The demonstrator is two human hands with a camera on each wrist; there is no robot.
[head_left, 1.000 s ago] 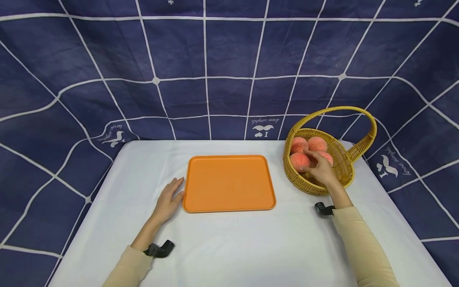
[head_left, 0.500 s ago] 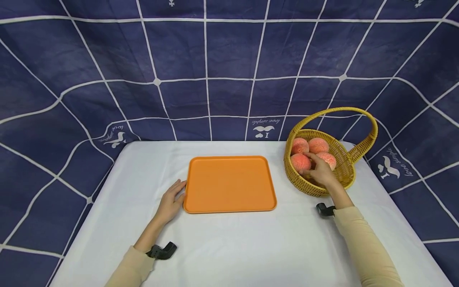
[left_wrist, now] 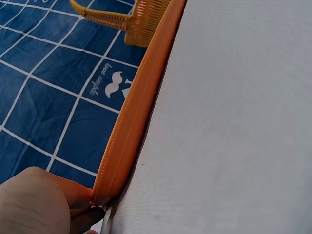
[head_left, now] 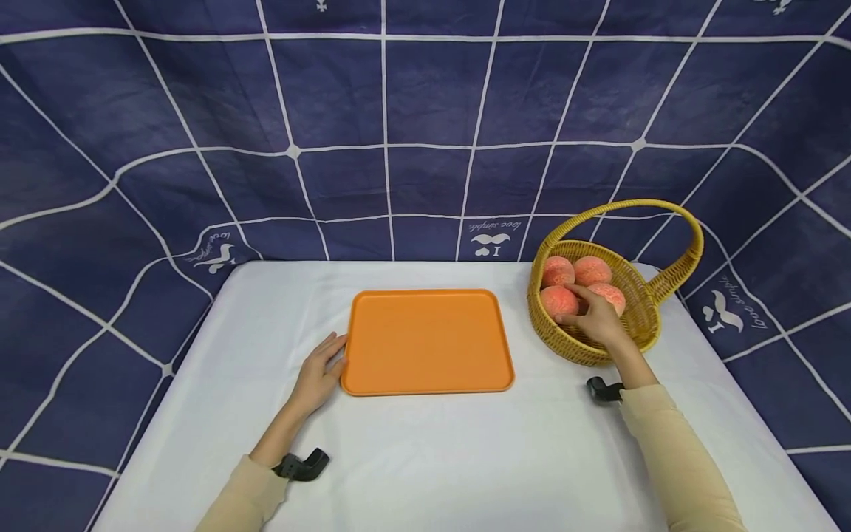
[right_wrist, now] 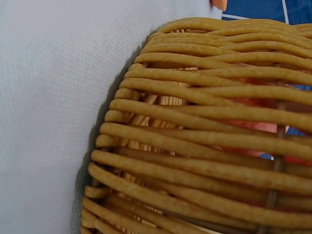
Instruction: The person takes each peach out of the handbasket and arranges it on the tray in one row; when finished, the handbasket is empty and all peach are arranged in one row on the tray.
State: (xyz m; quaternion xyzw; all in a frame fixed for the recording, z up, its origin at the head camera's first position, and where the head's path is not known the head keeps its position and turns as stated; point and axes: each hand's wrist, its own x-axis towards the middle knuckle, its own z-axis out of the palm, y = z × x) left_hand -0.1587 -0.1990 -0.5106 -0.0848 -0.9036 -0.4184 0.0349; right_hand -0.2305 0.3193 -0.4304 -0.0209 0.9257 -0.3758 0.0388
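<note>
In the head view my right hand (head_left: 596,319) reaches into a yellow wicker basket (head_left: 545,336). Its thumb and forefinger hold the near-left peach (head_left: 558,301), which still lies in the basket. Behind it are two more peaches, one at the back left (head_left: 558,271) and one at the back right (head_left: 592,270); another peach (head_left: 609,297) is partly covered by the hand. The right wrist view shows mostly the woven wall (right_wrist: 195,131), with red glimpsed through gaps. My left hand (head_left: 315,378) lies beside an orange tray (head_left: 428,341), its extended fingers touching the left rim.
A white cloth (head_left: 425,451) covers the table under the tray and basket. Over the basket arches a tall handle (head_left: 625,203). Dark blue checked fabric (head_left: 425,111) hangs behind and at both sides of the table.
The right hand's fingers have shifted slightly about the near-left peach, and more of the right-hand peach shows. The left hand stays at the tray's rim. The view has drifted a little.
</note>
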